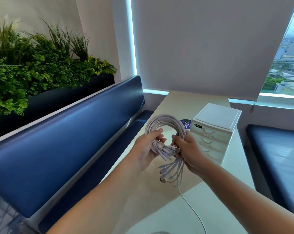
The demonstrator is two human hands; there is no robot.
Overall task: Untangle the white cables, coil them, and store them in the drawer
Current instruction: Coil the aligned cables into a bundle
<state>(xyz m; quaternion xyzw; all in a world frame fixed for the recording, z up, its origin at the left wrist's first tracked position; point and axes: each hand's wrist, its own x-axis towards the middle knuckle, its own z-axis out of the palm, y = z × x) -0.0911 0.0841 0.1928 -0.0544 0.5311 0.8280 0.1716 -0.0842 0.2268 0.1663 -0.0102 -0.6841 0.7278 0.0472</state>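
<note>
First, planter (41, 68): green foliage in a dark trough along the wall, well apart from the work and no part of it
Blue seat back (67, 132): padded, running along the left edge of the surface
Left hand (145, 149): fingers curled round the left side of the coil, thumb on top, so the loops cannot spring apart
White cables (164, 123): gathered into one round coil, held in the air between both hands above the surface, not yet in any drawer; the plug ends hang in a bunch below the grip, free of the loops
Loose strand (191, 206): one cable trails from the bundle down across the near surface, so the coiling looks unfinished
Right hand (189, 149): closed round the right side of the coil where the ends meet, pinning the turns together
Surface (185, 102): pale top that carries the drawer unit
Purple label (185, 124): a small round item just behind the coil, partly hidden; what it is I cannot tell
Drawer unit (216, 115): small white chest just beside the right hand, all drawers apparently closed, within easy reach for storing
Window (288, 65): city view at far right
</note>
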